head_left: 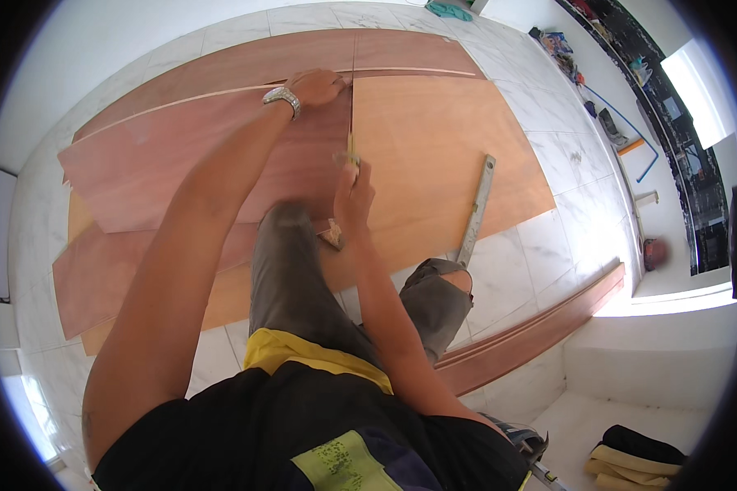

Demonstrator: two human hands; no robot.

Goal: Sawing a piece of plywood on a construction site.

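Observation:
My right hand (354,195) is closed around what looks like a tape measure (351,150), its narrow yellow strip pointing away from me; blur hides its details. The strip lies along the seam where a reddish-brown plywood sheet (213,155) meets a lighter orange-tan sheet (434,139). Farther off, my left hand (316,85), with a metal watch (282,100) at the wrist, rests at the reddish sheet's far edge near the seam. Its fingers are curled, and whatever they pinch is hidden. One knee presses on the reddish sheet.
A metal spirit level (477,209) lies at the orange-tan sheet's right side. More plywood (139,274) is stacked beneath. Long brown boards (540,323) lie on white marble-look tiles at the right. A blue bent pipe (630,131) and assorted items line the right wall. Folded cloths (635,458) sit lower right.

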